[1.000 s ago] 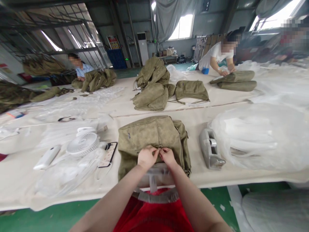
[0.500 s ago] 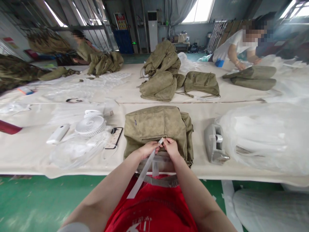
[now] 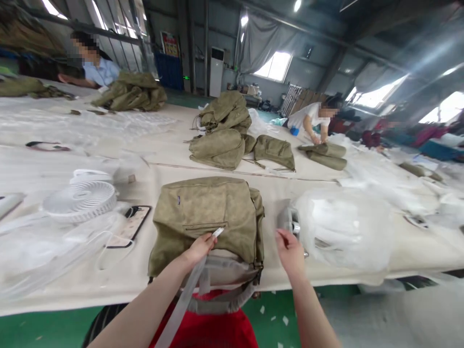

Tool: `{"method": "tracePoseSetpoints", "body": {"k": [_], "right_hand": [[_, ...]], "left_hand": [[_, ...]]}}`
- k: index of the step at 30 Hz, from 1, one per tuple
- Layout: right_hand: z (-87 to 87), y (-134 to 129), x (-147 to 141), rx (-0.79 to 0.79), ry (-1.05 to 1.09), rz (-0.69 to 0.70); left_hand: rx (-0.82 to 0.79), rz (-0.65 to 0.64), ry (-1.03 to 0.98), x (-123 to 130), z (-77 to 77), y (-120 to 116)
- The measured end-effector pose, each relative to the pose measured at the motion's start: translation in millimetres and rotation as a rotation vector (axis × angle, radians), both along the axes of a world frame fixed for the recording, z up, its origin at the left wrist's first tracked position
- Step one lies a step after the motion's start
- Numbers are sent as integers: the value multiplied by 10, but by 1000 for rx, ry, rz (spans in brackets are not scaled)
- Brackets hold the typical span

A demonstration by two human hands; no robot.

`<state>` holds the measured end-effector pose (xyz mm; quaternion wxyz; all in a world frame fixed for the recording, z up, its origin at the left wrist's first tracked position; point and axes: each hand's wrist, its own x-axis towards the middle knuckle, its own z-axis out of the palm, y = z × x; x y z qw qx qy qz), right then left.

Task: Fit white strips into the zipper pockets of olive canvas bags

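Note:
An olive canvas bag lies on the table in front of me, its zipped pocket facing up. My left hand is closed over the bag's near side on a whitish translucent strip; the strip's short end pokes out past the fingers and its long tail runs down toward my lap. To the right of the bag, my right hand hovers with fingers pinched together, beside a grey tape dispenser. Whether anything small sits in that pinch is hidden. A wrapped grey strap loops off the bag's near edge.
A white fan and a phone lie left of the bag. Clear plastic bags bulge on the right. More olive bags stand across the table, where two people work.
My right hand has left the strip and moved right, toward the tape dispenser. My left hand still grips the strip. The view has swung to the right.

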<state>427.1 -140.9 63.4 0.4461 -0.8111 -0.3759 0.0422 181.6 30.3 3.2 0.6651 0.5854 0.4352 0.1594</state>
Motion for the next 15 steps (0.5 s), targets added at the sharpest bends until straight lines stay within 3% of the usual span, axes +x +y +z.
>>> {"method": "tracePoseSetpoints", "body": {"k": [3,7,11,15], "right_hand": [[102,-380,579,-200,-174,-226],[26,-593,895,-430,22,-165],[-104,-559,858,-329,214,-122],[-60,-568,750,-183,243,-146]], "left_hand": [[2,-4,15,7,-49,27],[0,-5,26,34,-84,70],[-17,9,9,38,-36,70],[-21,35,7,44,-39,65]]}}
